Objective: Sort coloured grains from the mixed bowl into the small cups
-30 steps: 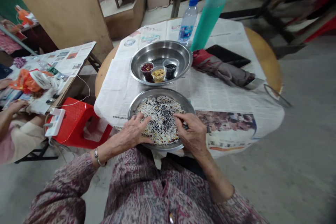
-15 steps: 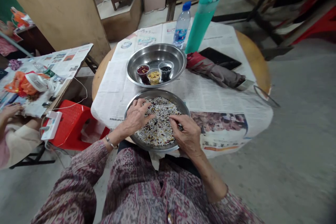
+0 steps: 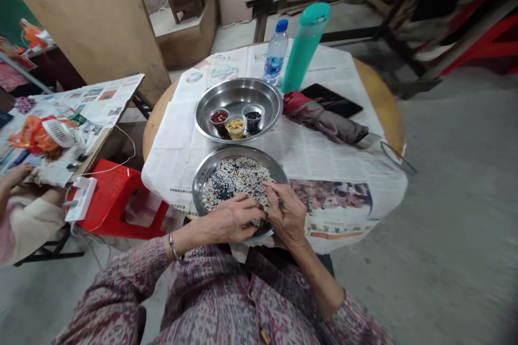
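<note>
In the head view, a steel basin [image 3: 199,186] near my lap holds a thin layer of mixed grains [image 3: 243,175], mostly white with yellow and dark bits. My left hand [image 3: 234,218] reaches over its near edge, fingers stretched and slightly bent into the grains. Beside it, my right hand [image 3: 286,213] is at the basin's right side, thumb and forefinger pinched; whatever is in the pinch is too small to make out. A second steel basin [image 3: 238,86] behind carries plastic cups of red beans [image 3: 219,117], yellow grains [image 3: 235,127] and black beans [image 3: 253,116].
On the newspaper-covered round table [image 3: 170,145] stand a water bottle [image 3: 276,53] and a tall green bottle [image 3: 306,48]. A folded umbrella [image 3: 327,117] and a dark tablet-like device [image 3: 332,98] lie at the right. A red stool [image 3: 109,199] and another person's hand [image 3: 16,177] are at left.
My left hand has swept from the basin's left side toward me and right, close to my right hand. Bare dark basin floor now shows at the left among the grains.
</note>
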The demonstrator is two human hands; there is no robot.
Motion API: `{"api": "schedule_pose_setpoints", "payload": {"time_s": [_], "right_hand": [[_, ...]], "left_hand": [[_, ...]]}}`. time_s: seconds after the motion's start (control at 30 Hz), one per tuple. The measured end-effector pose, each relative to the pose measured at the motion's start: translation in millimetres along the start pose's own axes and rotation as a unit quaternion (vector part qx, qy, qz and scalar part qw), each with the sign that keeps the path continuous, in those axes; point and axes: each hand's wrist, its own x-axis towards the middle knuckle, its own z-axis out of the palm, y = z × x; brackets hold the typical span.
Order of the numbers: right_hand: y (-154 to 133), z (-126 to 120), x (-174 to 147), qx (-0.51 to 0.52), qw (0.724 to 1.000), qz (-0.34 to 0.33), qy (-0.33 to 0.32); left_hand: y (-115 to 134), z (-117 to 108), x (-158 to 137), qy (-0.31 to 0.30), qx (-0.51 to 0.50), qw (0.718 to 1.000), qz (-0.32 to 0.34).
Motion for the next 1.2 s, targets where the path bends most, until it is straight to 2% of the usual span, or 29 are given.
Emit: {"api": "schedule_pose_setpoints", "payload": {"time_s": [0.1, 0.23, 0.3, 0.37, 0.43, 0.5, 0.57, 0.63, 0.73, 0.87, 0.93, 1.0, 1.1, 1.2], "right_hand": [[1, 1, -1, -0.002, 1.000, 0.003, -0.002], [3, 2, -3, -0.004, 1.000, -0.003, -0.008], [3, 2, -2, -0.009, 1.000, -0.002, -0.016], [3, 2, -2, -0.015, 1.000, 0.001, -0.025], [2, 2, -1, -0.019, 0.999, 0.003, -0.026], [2, 2, -1, -0.021, 1.000, 0.002, -0.021], [1, 2, -2, -0.022, 1.000, 0.002, -0.016], [1, 3, -3, -0.023, 1.000, 0.008, -0.011], [1, 3, -4, -0.023, 1.000, 0.017, -0.001], [-1, 2, -4, -0.025, 0.999, 0.019, -0.005], [-2, 2, -3, -0.032, 0.999, 0.012, -0.011], [-1, 2, -3, -0.040, 0.999, 0.002, -0.013], [1, 2, -3, -0.057, 0.998, -0.012, -0.026], [0, 1, -2, -0.094, 0.993, -0.030, -0.059]], "left_hand": [[-7, -5, 2, -0.044, 0.090, 0.992, 0.080], [-35, -6, 15, -0.049, 0.170, 0.979, 0.104], [-50, -8, 20, -0.020, 0.166, 0.984, 0.062], [-63, -12, 19, 0.046, 0.149, 0.988, -0.015], [-71, -17, 14, 0.122, 0.138, 0.979, -0.092], [-75, -22, 10, 0.161, 0.137, 0.967, -0.141], [-73, -24, 11, 0.143, 0.140, 0.966, -0.164], [-67, -24, 19, 0.090, 0.147, 0.972, -0.157], [-55, -18, 42, 0.014, 0.158, 0.983, -0.089], [-46, -10, 62, -0.046, 0.159, 0.986, -0.022], [-47, -12, 55, -0.066, 0.161, 0.985, -0.020], [-50, -17, 37, -0.068, 0.168, 0.983, -0.036], [-53, -24, -3, -0.044, 0.167, 0.982, -0.080], [-50, -24, -37, 0.007, 0.142, 0.985, -0.099]]}}
